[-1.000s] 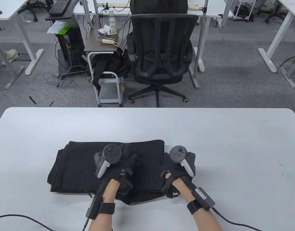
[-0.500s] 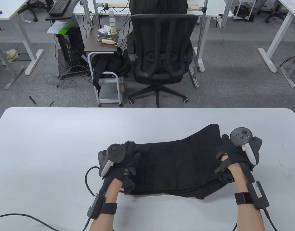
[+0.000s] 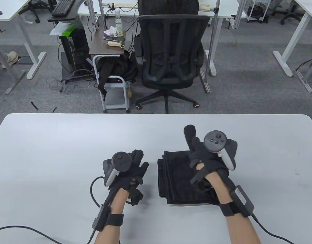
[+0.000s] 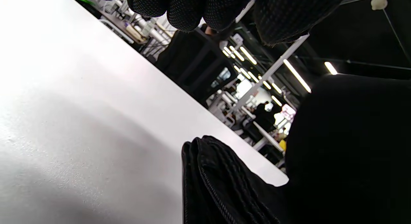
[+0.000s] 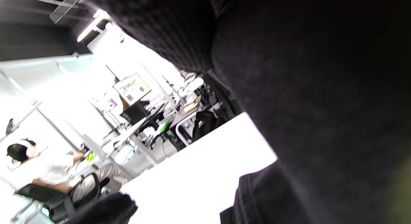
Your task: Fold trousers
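The black trousers (image 3: 173, 180) lie folded in a compact, layered stack on the white table (image 3: 57, 142), right of centre near the front edge. My right hand (image 3: 196, 150) rests flat on top of the stack, with one finger stretched out past its far edge. My left hand (image 3: 135, 167) is just left of the stack, apart from it, fingers loosely spread and holding nothing. In the left wrist view the stack's layered edge (image 4: 218, 185) lies close by, and my fingertips (image 4: 192, 9) hang above the bare table. The right wrist view is mostly dark glove, with a little trouser fabric (image 5: 257, 198) showing.
A black office chair (image 3: 171, 56) and a small cart (image 3: 112, 76) stand on the floor beyond the table's far edge. Cables run from both wrists off the front edge, the left one at the bottom left (image 3: 31, 230).
The trousers lay wider at the left under both hands. My right hand drew them to the right, they now form a narrower stack under it, and my left hand has let go.
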The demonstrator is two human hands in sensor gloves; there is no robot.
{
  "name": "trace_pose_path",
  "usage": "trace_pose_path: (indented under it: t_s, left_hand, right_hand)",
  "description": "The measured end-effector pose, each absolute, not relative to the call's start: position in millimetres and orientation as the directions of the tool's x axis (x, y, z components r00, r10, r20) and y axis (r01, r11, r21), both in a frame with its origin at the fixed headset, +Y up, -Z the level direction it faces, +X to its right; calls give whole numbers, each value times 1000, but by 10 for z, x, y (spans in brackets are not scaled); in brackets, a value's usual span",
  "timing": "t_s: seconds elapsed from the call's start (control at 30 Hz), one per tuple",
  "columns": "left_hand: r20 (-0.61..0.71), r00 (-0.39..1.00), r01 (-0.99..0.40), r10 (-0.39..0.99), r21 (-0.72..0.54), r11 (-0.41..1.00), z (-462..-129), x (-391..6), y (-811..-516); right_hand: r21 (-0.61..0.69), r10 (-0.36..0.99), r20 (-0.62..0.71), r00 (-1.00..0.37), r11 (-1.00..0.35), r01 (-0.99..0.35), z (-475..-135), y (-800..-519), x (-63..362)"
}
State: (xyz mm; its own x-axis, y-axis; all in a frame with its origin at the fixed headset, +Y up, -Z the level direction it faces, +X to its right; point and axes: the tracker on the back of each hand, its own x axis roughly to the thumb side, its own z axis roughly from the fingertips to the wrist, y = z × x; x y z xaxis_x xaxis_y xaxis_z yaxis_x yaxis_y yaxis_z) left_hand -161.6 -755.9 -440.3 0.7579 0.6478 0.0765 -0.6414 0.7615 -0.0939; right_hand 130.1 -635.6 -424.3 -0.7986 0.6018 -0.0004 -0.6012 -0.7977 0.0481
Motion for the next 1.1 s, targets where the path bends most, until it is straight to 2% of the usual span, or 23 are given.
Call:
trace_pose_path:
  t_s: [0.07, 0.17, 0.33, 0.53, 0.6, 0.67, 0.77, 0.97, 1.1]
  left_hand:
    - [74, 761, -638, 645, -100, 764, -4409, -1617, -7570]
    - [71, 757, -642, 649, -98, 760, -4413, -1625, -7577]
    - [63, 756, -644, 652, -103, 758, -4419, -1632, -7604]
    - [57, 757, -644, 651, -108, 757, -4428, -1637, -7632]
    - [57, 752, -650, 657, -109, 752, -4429, -1642, -7639]
    - [56, 750, -652, 659, -111, 750, -4427, -1640, -7640]
    - [57, 745, -657, 665, -109, 746, -4431, -1641, -7641]
    - [54, 748, -654, 661, -110, 749, -4432, -1637, -7660]
    - [54, 754, -647, 655, -114, 754, -4434, -1628, -7679]
  right_hand:
    - [94, 587, 38, -809, -808, -582, -4223, -6515, 1073]
    - [92, 631, 97, -770, -776, -624, -4180, -6631, 947]
    - [90, 513, 118, -850, -858, -505, -4149, -6836, 981]
    - [235, 408, 217, -887, -904, -358, -4045, -7619, 709]
    - [314, 392, 249, -886, -898, -309, -4001, -7795, 583]
    - [365, 316, 240, -918, -906, -216, -3938, -7937, 416]
    - [297, 258, 230, -938, -937, -185, -3866, -8012, 261]
    - [277, 134, 232, -963, -958, -66, -3828, -8057, 88]
    - [298, 186, 214, -959, -947, -117, -3877, -8046, 152]
